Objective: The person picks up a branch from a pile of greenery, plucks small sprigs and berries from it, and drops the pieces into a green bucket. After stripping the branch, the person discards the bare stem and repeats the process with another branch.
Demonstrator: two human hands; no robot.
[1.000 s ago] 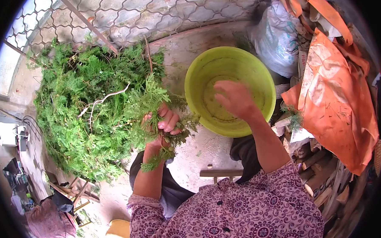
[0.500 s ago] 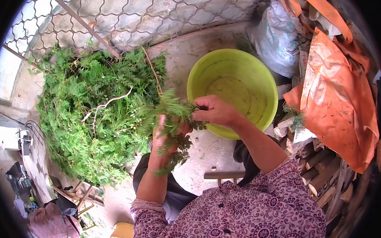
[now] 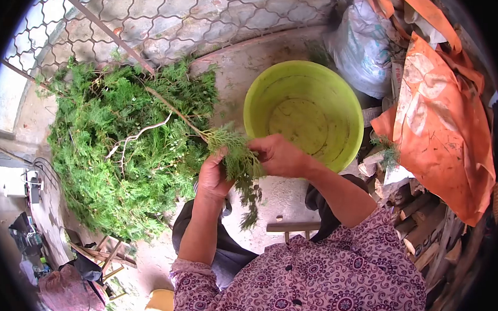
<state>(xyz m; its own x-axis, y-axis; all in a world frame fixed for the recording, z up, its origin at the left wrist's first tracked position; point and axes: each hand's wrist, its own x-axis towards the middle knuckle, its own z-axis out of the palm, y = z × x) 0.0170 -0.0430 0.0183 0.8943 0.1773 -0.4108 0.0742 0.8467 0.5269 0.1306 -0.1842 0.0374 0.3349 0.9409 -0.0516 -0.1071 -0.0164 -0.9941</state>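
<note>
A leafy evergreen branch is in my left hand, whose fingers are wrapped round it. Its bare stem extends up and left over the pile, and its green sprays droop toward the ground. My right hand is closed at the right side of the foliage, fingers pinched on the sprays; the fingertips are partly hidden by leaves. Just beyond that hand stands a yellow-green basin with small dark bits on its bottom. At the left lies a large heap of cut evergreen branches, with a pale bare twig on top.
A wire-mesh fence runs along the back. To the right are a white sack, an orange sheet and stacked firewood. A wooden stool edge shows between my knees. A yellow container stands at lower left.
The branch has turned: its stem now leans further left over the heap, and its leaves hang to the right of my left hand. My right hand has shifted slightly and closed more tightly.
</note>
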